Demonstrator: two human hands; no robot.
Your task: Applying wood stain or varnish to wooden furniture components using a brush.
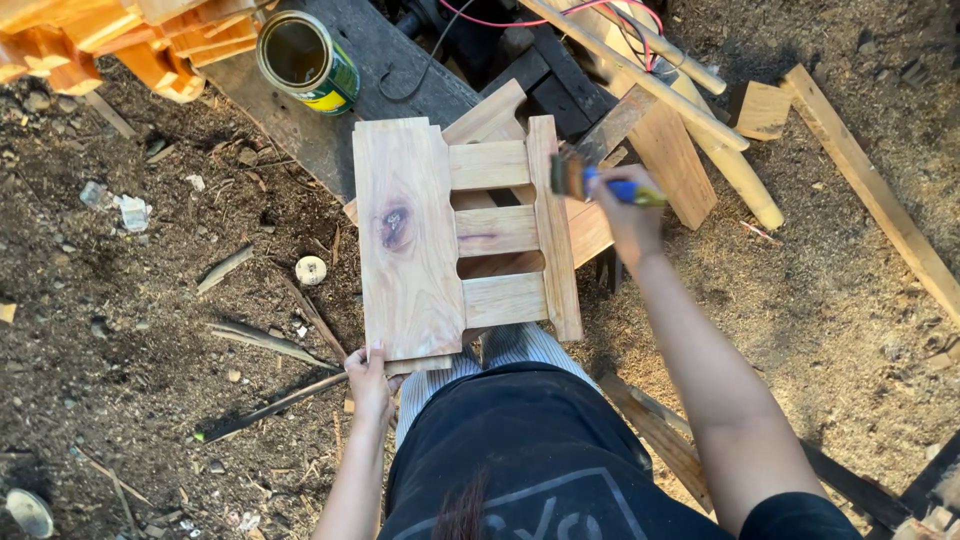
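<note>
Dark-clothed knees fill the foreground as a person bends over a small wooden stool [465, 235] resting on its side across their lap, its long axis running straight away from the body. Left hand [369, 385] grips the near corner of the broad seat board, fingers curled over its edge and the thumb underneath. Right hand [630, 215] is wrapped around the blue-and-yellow handle of a paintbrush [590, 182], the handle fully enclosed by the fingers; the bristles point left of those fingers and sit just beside, perhaps touching, the far end of the stool's outer leg rail. That rail lies lengthwise to the left of the brush hand, so the right hand is much the nearer to it. An open green tin [305, 58] stands on a dark plank beyond the stool, well apart from both hands and up-left of the brush. Loose timber offcuts [860, 180] lie on the dirt to the right.
</note>
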